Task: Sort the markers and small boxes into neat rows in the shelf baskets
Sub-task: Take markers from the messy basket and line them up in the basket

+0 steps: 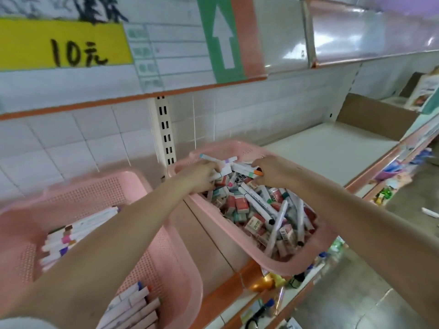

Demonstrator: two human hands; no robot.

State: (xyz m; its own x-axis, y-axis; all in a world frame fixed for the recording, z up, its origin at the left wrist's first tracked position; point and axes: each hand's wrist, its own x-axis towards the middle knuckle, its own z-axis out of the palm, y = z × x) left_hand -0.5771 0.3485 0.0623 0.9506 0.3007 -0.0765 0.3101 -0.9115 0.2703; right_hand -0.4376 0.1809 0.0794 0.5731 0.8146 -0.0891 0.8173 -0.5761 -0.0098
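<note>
Both hands reach into the right basket (232,233): the left hand (202,174) grips a few markers (215,160), and the right hand (270,169) pinches an orange-capped marker (257,173). Loose markers (259,205) and boxes (241,204) fill it. The left basket (166,252) holds marker rows (71,233).

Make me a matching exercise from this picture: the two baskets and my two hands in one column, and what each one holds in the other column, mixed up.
Column one
1. left basket
2. right basket
3. left hand
4. right hand

Column two
A. orange-capped marker, pinched
B. loose markers and small boxes, jumbled
C. bunch of markers, gripped
D. markers in rows

Pairs: 1-D, 2-B, 3-C, 4-A
</note>
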